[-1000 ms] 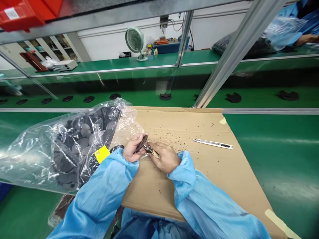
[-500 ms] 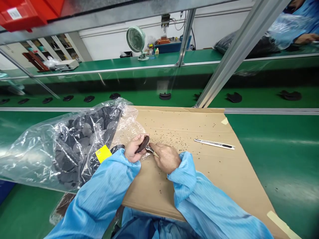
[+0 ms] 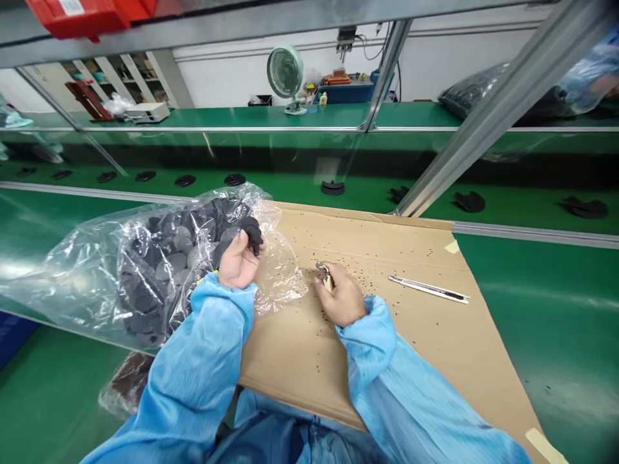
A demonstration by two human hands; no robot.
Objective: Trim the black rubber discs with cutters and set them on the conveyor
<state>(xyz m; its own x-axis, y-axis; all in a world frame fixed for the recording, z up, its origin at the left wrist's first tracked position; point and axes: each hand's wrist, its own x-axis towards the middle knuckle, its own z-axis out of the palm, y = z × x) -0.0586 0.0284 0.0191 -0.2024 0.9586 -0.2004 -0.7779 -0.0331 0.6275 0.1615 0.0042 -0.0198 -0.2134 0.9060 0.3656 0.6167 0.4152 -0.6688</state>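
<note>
My left hand (image 3: 240, 263) is closed on a black curved plastic part (image 3: 251, 232), raised over the right edge of the clear plastic bag (image 3: 82, 264). Inside that bag lie many dark, rounded plastic parts (image 3: 171, 264). Over the cardboard sheet (image 3: 290, 361), my right hand (image 3: 344, 295) grips a pair of small nippers (image 3: 325, 274) with a metal head and cream handles, pointing away from me and apart from the part. Dark crumbs are scattered on the cardboard around the right hand.
A utility knife (image 3: 429, 289) lies on the cardboard to the right. Beyond, black parts (image 3: 333, 187) sit spaced along a green belt. A slanted metal post (image 3: 464, 135) rises behind the cardboard's far right. A green fan (image 3: 285, 72) stands farther back.
My left hand has moved away and to the left with the black part, off the nippers and over the bag. My right hand has shifted slightly right, still holding the nippers.
</note>
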